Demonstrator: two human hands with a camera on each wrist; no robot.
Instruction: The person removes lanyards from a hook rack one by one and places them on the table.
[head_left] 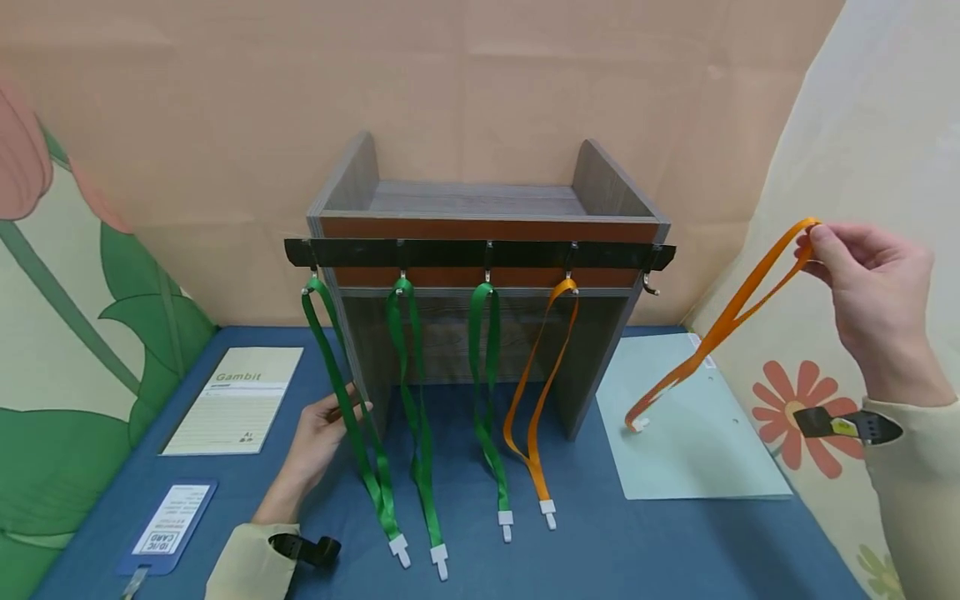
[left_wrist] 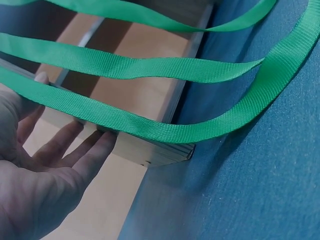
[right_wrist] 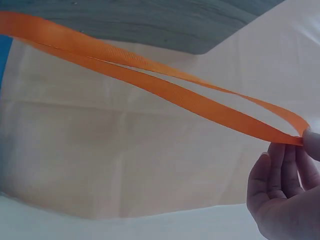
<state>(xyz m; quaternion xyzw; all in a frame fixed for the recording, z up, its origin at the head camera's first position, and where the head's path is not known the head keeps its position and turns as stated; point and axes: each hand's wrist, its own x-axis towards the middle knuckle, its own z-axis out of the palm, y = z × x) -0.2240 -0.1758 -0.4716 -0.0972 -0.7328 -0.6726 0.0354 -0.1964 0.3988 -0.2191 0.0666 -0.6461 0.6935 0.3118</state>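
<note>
Tabletop covered in blue cloth (head_left: pixel 600 554), set against a plain tan backdrop (head_left: pixel 225 125); painted tulip and leaves on the left wall (head_left: pixel 172 329), coral flower on the pale right wall (head_left: pixel 832 208).

Gray wooden shelf unit (head_left: pixel 618 187), standing at centre rear. Black hook rail (head_left: pixel 450 252) across its front. Three green lanyards (head_left: pixel 425 475) and one orange lanyard (head_left: pixel 534 442), white clips downward, hung on the first four hooks from the left; end hook (head_left: pixel 649 287) at far right.

Notepad marked "Gambit" (head_left: pixel 236 400), lying flat at left; blue card holder (head_left: pixel 168 525) nearer the front edge. Pale blue-green sheet (head_left: pixel 697 450), flat at right.

Leftmost green lanyard hangs across the view of the left hand (head_left: pixel 318 425), which grips the edge of the shelf's left side panel between thumb and fingers. Right hand (head_left: pixel 873 292), raised at right, pinches the looped upper end of a second orange lanyard (head_left: pixel 722 332); the strap slants down leftward, its clip end overlapping the pale sheet in the head view. Long cream sleeves, black wrist mounts (head_left: pixel 303 550).
</note>
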